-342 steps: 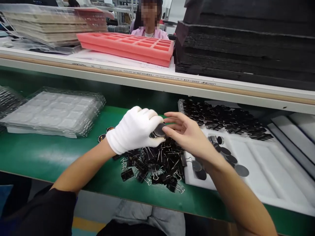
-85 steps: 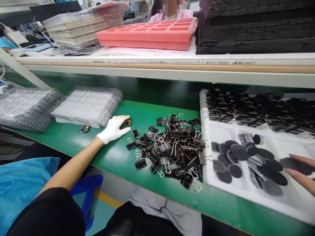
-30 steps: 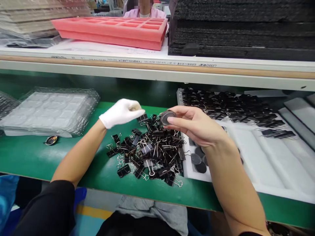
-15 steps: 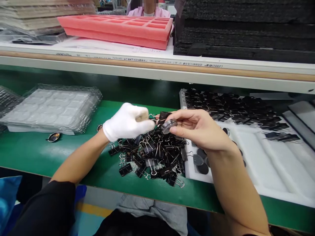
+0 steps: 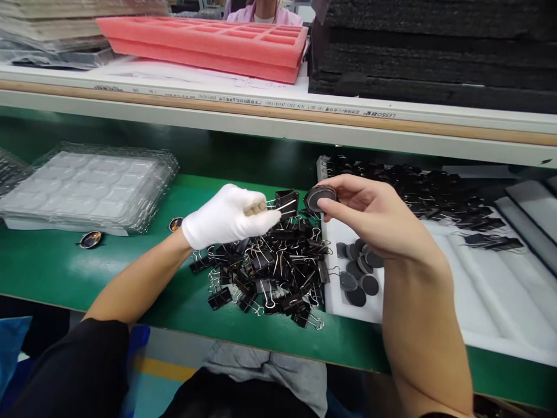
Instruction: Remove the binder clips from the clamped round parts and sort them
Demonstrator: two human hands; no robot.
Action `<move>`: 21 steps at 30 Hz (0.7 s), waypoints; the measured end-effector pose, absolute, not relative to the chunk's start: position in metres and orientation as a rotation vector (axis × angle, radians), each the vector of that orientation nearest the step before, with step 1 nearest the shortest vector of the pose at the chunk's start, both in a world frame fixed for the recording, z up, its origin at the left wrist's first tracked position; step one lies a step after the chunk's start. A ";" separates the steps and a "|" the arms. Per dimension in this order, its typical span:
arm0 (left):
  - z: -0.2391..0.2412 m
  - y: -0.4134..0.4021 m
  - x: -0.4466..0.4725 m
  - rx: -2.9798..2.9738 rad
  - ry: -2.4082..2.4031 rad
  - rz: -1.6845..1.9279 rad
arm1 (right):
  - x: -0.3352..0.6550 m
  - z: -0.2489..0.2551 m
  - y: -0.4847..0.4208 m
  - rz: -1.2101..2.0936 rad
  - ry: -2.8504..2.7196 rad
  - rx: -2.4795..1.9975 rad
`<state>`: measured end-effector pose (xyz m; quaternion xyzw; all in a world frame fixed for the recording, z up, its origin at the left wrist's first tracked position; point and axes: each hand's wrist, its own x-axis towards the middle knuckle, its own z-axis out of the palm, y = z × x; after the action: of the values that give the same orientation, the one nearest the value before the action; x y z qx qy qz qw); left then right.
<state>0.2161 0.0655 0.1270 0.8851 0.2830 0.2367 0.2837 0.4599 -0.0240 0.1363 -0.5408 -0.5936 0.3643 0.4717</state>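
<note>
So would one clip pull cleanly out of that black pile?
Probably not: the pile of binder clips looks tangled, wire handles hooked together, so neighbours may drag along. Each seems stiff and light; the left hand pinches one clip by fingertips.

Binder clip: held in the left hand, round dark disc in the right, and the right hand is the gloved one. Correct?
Not quite. The gloved one is the left hand, which holds the binder clip; the right hand, holding the round dark disc, is bare. The head view shows it.
</note>
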 end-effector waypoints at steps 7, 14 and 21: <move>0.123 0.062 0.218 2.447 0.631 0.539 | 0.467 0.134 -0.021 0.925 -1.595 -1.341; 0.126 0.063 0.218 2.420 0.628 0.454 | 0.463 0.130 -0.020 0.963 -1.631 -1.298; 0.126 0.100 0.193 2.532 0.925 0.051 | 0.465 0.127 -0.015 1.043 -1.221 -1.183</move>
<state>0.1935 0.1004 0.1263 0.9159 0.3346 0.0183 0.2210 0.4652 -0.0146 0.1271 -0.4983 -0.5143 0.4391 0.5425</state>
